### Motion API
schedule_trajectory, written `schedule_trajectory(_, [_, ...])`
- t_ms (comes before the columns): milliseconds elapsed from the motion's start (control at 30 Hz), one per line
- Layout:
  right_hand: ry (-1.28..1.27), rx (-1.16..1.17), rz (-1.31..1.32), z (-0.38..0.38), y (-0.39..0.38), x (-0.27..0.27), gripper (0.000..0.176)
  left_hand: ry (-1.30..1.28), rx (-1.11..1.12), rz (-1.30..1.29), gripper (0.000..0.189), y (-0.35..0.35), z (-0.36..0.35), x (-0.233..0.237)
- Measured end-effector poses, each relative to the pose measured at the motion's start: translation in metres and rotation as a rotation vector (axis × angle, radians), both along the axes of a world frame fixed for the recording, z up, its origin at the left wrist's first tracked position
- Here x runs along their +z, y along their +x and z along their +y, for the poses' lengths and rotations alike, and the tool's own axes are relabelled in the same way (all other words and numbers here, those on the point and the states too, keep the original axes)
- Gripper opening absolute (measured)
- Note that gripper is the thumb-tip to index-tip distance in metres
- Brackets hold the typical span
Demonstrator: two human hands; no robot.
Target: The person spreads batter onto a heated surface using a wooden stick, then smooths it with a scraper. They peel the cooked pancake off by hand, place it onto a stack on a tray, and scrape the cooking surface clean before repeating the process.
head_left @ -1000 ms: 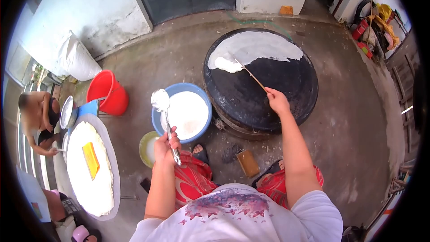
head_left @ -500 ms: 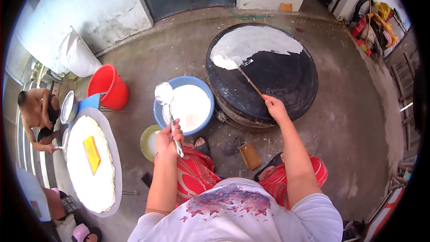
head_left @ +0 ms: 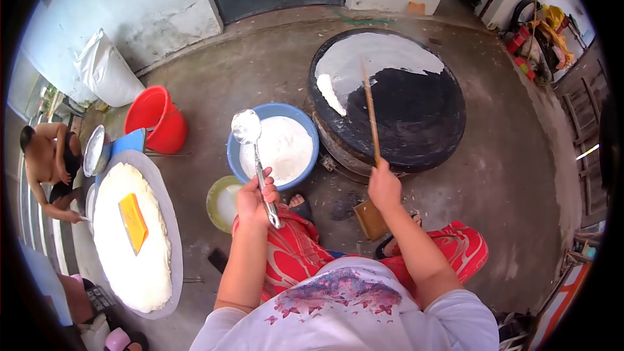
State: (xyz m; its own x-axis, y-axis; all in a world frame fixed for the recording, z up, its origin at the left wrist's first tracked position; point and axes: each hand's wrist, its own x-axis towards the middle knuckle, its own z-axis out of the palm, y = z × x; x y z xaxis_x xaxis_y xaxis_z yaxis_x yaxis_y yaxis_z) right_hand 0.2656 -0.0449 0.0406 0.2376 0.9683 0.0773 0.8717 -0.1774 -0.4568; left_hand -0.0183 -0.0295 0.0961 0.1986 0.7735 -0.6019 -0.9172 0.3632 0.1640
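- Step in hand, as judged: the person is spreading white batter over the griddle (head_left: 409,114); a thin layer (head_left: 400,52) is covering its far part, while the near and right parts are lying dark and bare.
- Right hand (head_left: 385,187): fingers are closing round the near end of a stick (head_left: 371,107). The stick is pointing away across the griddle, its far end reaching over the layer. That end is blurring; cannot tell whether it is touching.
- Lump (head_left: 330,94): a thick white streak is lying near the griddle's left rim, partly on the layer's edge, apart from the stick.
- Left hand (head_left: 255,203): fingers are clamping the handle of a ladle (head_left: 246,127). Its white-smeared bowl is pointing away from the body, showing against the left side of the basin (head_left: 279,110).
- Basin: it is holding white batter and standing just left of the griddle; a green bowl (head_left: 212,205) is sitting beside it, nearer the person.
- Left side: a table (head_left: 173,221) is carrying a broad white pile with a yellow scraper (head_left: 134,223) lying on top.
- Next move, as judged: the bare area is calling for batter from the lump, drawn round with light, even pressure; the ladle is needing only steady holding meanwhile.
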Motion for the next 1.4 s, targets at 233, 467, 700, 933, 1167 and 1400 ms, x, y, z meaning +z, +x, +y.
schedule_trajectory(233, [-0.223, 0.173, -0.104, 0.123, -0.113, -0.017, 0.068, -0.026, -0.012, 0.077, 0.031, 0.001, -0.001, 0.008])
schedule_trajectory(467, [-0.177, 0.007, 0.044, 0.056, -0.101, 0.001, 0.07, -0.033, 0.015, 0.019, 0.03, -0.005, -0.003, 0.009])
schedule_trajectory(700, [-0.12, 0.053, -0.049, 0.093, -0.126, -0.029, 0.071, 0.009, -0.004, -0.013, 0.03, -0.007, -0.005, 0.004])
schedule_trajectory(933, [-0.212, -0.115, 0.173, 0.021, -0.116, 0.005, 0.075, 0.025, -0.01, -0.007, 0.029, -0.011, -0.003, 0.0])
schedule_trajectory(1167, [-0.076, -0.14, 0.076, 0.047, -0.104, -0.029, 0.077, 0.026, -0.042, 0.027, 0.028, -0.012, -0.006, 0.002])
schedule_trajectory(1400, [-0.091, 0.008, 0.017, 0.019, -0.11, -0.029, 0.076, 0.028, -0.043, 0.014, 0.027, -0.007, -0.004, -0.001])
